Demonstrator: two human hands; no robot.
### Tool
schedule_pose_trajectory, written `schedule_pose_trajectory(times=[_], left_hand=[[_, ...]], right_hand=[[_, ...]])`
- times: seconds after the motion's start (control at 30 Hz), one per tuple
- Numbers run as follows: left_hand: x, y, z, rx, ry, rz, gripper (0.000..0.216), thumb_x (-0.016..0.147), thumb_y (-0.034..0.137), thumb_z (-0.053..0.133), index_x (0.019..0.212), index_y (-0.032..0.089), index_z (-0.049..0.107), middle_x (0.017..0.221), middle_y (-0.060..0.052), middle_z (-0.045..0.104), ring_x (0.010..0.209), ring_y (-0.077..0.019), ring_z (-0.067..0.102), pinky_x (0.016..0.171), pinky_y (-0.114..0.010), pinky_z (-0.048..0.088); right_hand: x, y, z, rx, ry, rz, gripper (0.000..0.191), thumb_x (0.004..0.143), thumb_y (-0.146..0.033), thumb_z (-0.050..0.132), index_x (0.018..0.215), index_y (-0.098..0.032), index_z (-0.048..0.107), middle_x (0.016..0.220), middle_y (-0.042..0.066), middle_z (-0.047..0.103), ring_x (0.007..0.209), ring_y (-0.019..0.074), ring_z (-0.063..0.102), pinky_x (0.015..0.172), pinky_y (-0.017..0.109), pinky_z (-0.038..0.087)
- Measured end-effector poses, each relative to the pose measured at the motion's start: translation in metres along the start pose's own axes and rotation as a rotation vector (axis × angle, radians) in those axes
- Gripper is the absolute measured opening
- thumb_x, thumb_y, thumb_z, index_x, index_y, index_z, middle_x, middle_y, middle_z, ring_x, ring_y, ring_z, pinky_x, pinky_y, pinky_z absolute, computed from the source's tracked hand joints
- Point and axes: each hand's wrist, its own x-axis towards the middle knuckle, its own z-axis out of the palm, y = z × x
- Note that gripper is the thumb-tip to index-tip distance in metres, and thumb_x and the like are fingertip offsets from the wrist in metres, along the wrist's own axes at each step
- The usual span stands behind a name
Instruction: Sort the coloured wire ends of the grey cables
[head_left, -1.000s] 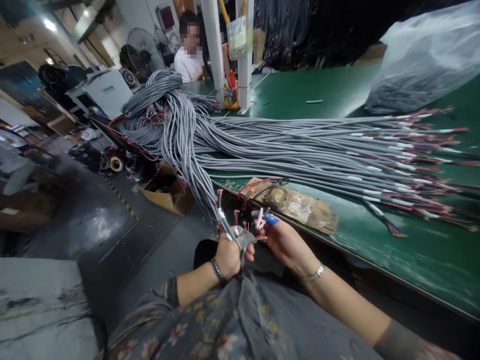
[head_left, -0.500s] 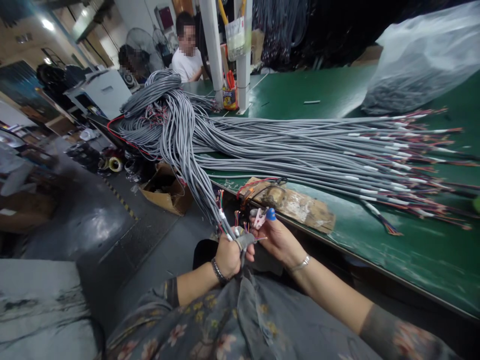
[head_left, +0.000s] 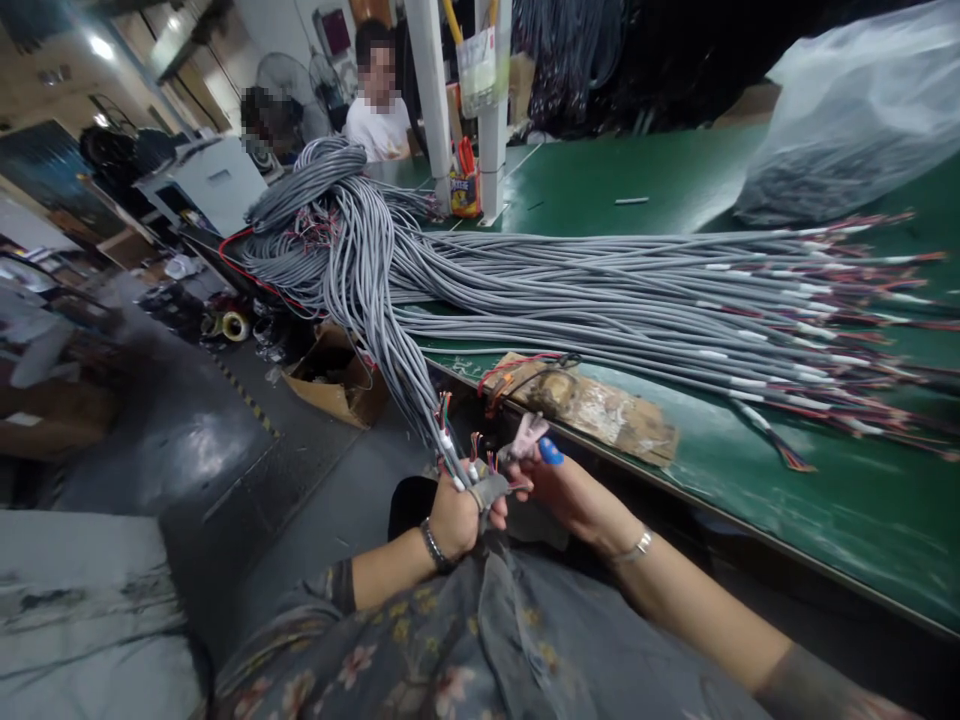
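My left hand (head_left: 454,520) is wrapped round the ends of a bundle of grey cables (head_left: 405,375), low in front of my body. Short coloured wires (head_left: 492,462) stick up from the cable ends just past its fingers, and a grey wrap (head_left: 489,490) covers the thumb. Close by on the right, my right hand (head_left: 562,490) is closed on a small pale pink clip-like tool (head_left: 527,436); its exact kind is unclear. A blue finger cover (head_left: 551,451) sits on the right thumb. The right fingertips are near the wires, and whether they touch cannot be made out.
Many grey cables (head_left: 600,290) with stripped coloured ends lie across the green table (head_left: 600,170). A worn wooden board (head_left: 600,410) lies at its near edge. A plastic bag (head_left: 862,120) stands at the back right. An open carton (head_left: 330,375) is on the floor. A person (head_left: 379,110) sits beyond the table.
My right hand has shifted slightly right and turned, so the pink tool tilts differently. The left hand keeps its grip on the cables. The whole view has moved a little.
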Motion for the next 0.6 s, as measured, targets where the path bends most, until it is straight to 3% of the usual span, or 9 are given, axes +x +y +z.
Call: schedule_pose_trajectory(times=[0.17,0.33,0.47,0.6], left_hand=[[-0.001,0.001,-0.005,0.146,-0.118,-0.013,0.038,0.056,0.047,0.075,0.058,0.015,0.055,0.045,0.001,0.056,0.035,-0.0087,0.050,0.036,-0.019,0.040],[-0.001,0.006,-0.007,0.272,-0.259,-0.118,0.035,0.053,0.043,0.077,0.055,0.015,0.056,0.043,-0.001,0.057,0.035,-0.0115,0.052,0.037,-0.021,0.041],[0.001,0.006,-0.008,0.248,-0.185,-0.089,0.040,0.055,0.049,0.074,0.052,0.014,0.056,0.043,-0.002,0.057,0.034,-0.0113,0.052,0.036,-0.020,0.039],[0.003,0.003,-0.005,0.117,-0.048,-0.052,0.046,0.055,0.057,0.072,0.055,0.014,0.055,0.042,-0.001,0.057,0.032,-0.0108,0.051,0.035,-0.020,0.039]], right_hand=[[-0.010,-0.003,0.006,-0.203,-0.087,0.018,0.031,0.066,-0.045,0.076,0.070,-0.019,0.060,0.054,0.000,0.063,0.051,0.0145,0.056,0.054,0.027,0.041],[-0.015,-0.007,0.010,-0.448,-0.104,-0.083,0.029,0.068,-0.046,0.072,0.070,-0.019,0.063,0.057,0.000,0.064,0.050,0.0149,0.056,0.054,0.029,0.044],[-0.018,-0.010,0.003,-0.597,0.052,-0.266,0.027,0.069,-0.047,0.070,0.069,-0.021,0.067,0.067,0.002,0.065,0.063,0.0173,0.056,0.062,0.030,0.045],[-0.021,-0.001,-0.002,-0.469,0.106,-0.216,0.030,0.065,-0.048,0.074,0.075,-0.021,0.065,0.070,0.001,0.064,0.064,0.0164,0.055,0.063,0.031,0.045]])
